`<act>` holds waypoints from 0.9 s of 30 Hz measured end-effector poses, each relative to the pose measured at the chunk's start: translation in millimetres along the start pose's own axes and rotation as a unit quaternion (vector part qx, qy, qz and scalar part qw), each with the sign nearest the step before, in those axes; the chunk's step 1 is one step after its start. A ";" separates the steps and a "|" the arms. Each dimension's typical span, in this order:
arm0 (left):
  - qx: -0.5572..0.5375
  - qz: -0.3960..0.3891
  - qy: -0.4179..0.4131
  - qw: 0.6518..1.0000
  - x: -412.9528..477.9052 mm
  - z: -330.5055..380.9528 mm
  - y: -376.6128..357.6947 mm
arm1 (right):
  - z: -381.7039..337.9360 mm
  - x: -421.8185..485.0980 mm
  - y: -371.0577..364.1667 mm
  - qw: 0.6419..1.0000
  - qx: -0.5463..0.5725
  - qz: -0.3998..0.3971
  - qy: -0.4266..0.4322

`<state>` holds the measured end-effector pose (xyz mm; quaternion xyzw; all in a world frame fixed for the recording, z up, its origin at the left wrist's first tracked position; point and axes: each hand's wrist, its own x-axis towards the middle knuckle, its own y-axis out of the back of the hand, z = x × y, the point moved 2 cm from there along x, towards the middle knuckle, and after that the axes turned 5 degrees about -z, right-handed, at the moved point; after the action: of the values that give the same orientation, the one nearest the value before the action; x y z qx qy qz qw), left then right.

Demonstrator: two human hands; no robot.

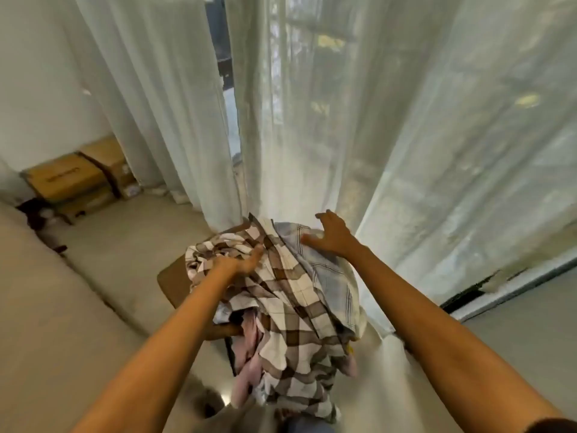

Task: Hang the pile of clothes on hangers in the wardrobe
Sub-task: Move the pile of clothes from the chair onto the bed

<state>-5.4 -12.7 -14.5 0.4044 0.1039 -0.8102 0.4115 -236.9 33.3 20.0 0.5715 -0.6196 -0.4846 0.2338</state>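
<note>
The pile of clothes (290,295) sits heaped on the brown stool (171,282), spilling over its near edge; a brown-checked shirt (281,276) covers the stool's middle, a pale blue shirt (331,276) its right side. The left hand (240,264) rests with straight fingers on the brown-checked shirt; the right hand (331,234), fingers spread and relaxed, is over the pale blue shirt at the stool's far side, contact lost in blur; sheer curtains (312,120) hang just behind the stool.
</note>
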 end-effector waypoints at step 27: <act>-0.448 0.113 0.054 0.885 42.3 -67.2 -58.9 | -1.3 21.6 -44.1 0.973 0.030 -0.191 -0.125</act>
<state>-25.4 34.0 -99.3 0.2288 0.4310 -0.6023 0.6317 -219.6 18.2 -23.5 0.6208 -0.5378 -0.5690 0.0407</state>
